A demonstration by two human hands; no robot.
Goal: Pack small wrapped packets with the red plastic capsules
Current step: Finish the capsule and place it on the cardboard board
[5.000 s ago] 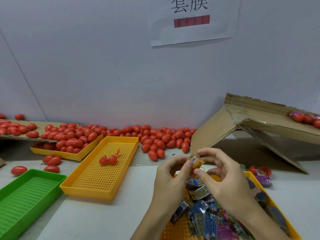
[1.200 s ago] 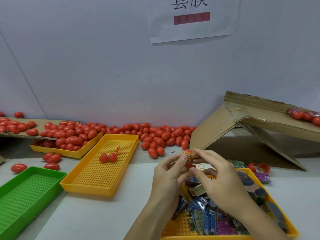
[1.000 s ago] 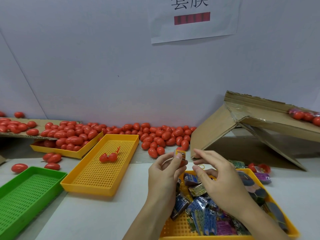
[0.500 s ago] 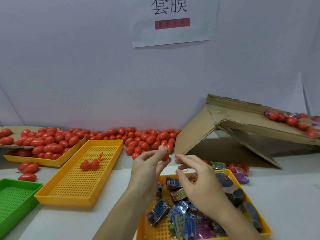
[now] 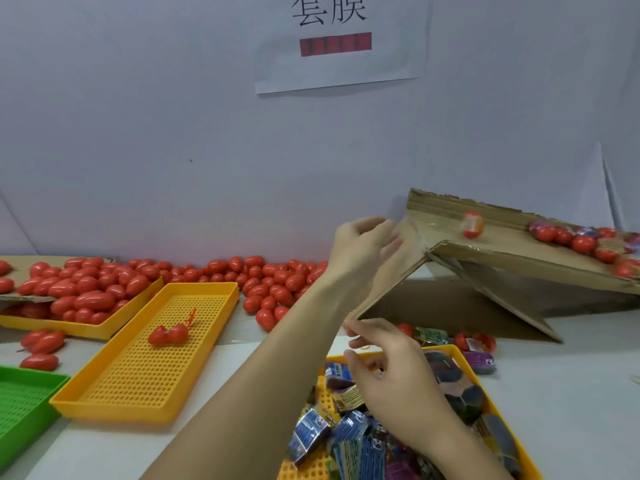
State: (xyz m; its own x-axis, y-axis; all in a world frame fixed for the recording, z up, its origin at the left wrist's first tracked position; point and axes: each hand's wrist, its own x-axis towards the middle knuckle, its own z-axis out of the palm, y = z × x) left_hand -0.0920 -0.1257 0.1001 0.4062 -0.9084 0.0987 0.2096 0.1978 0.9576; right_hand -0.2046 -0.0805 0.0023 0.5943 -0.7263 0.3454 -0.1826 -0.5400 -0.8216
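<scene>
My left hand [image 5: 363,244] is raised by the upper end of a sloping cardboard ramp [image 5: 502,251], fingers relaxed and empty. A red capsule with a packet inside [image 5: 472,224] is blurred on the ramp, apart from the hand. Several filled capsules [image 5: 581,242] lie at the ramp's lower right end. My right hand [image 5: 391,375] hovers with loosely curled fingers, holding nothing, over a yellow tray [image 5: 460,353] full of small wrapped packets [image 5: 346,434]. A heap of red capsules [image 5: 270,282] lies along the wall.
A yellow mesh tray [image 5: 145,375] holds one opened capsule [image 5: 169,334]. Left of it are a green tray [image 5: 20,403] and a yellow tray heaped with capsules [image 5: 79,299]. Loose packets and an opened capsule [image 5: 474,341] lie under the ramp.
My left hand carried the filled capsule up and right to the ramp and let it go; the capsule now lies on the cardboard. My right hand stayed over the packet tray.
</scene>
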